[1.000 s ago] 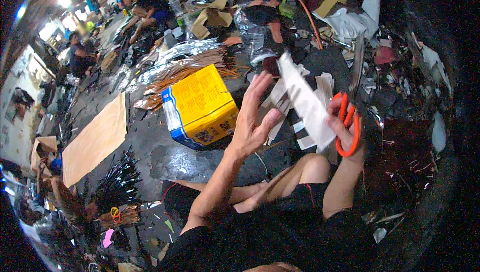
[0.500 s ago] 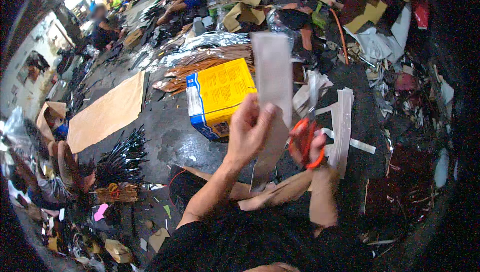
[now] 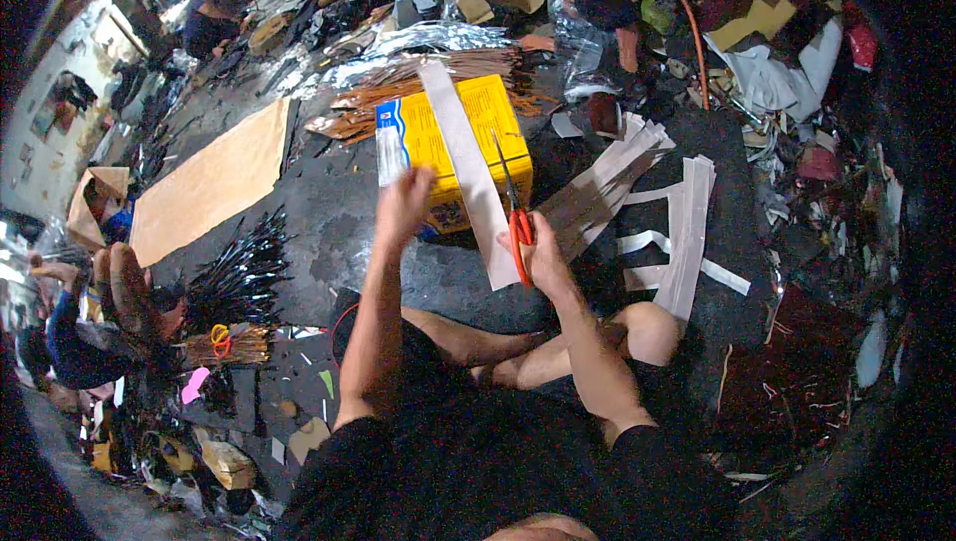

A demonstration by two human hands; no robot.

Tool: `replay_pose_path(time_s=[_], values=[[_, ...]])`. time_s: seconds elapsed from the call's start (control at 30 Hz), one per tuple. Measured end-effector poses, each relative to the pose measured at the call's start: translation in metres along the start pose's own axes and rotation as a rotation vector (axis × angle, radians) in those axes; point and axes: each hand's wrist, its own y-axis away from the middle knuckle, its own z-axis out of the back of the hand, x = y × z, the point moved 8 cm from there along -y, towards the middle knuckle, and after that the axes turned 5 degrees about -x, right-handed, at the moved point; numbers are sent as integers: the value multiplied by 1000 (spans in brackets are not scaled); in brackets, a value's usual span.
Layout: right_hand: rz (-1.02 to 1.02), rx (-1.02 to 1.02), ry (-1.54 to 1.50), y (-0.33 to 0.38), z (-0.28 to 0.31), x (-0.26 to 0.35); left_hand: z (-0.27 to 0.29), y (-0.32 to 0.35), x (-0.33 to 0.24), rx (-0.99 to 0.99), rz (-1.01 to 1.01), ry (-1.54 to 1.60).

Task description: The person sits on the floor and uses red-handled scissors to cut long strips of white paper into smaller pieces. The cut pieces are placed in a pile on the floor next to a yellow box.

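Observation:
My right hand (image 3: pixel 546 254) grips red-handled scissors (image 3: pixel 519 230), their blades pointing up and away along the right edge of a long grey paper strip (image 3: pixel 468 168). The strip stands tilted in front of me, and its lower end reaches down beside my right hand. Just left of the strip, my left hand (image 3: pixel 403 208) is raised and blurred. Whether it touches the strip is unclear. Behind the strip a yellow cardboard box (image 3: pixel 498 113) lies on the dark floor. My bare legs are crossed below my hands.
Several cut grey strips (image 3: pixel 682 232) lie on the floor to the right. A brown cardboard sheet (image 3: pixel 209 183) and a bundle of dark sticks (image 3: pixel 239 277) lie left. Another person's arm (image 3: pixel 124 292) is at the left edge, and a seated person (image 3: pixel 211 21) is far back. Scraps crowd the right side.
The strip has tilted and dropped lower in front of the yellow box. My right hand brought the scissors up to its right edge. My left hand slid off to the strip's left.

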Motion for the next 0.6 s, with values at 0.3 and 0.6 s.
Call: replay_pose_path(time_s=[0.3,0.6], values=[[271,-12,440,1,-8,20,-72,112,12,433,139,527],[-565,-67,-188,90,39,-20,-75,81,34,412,151,479]])
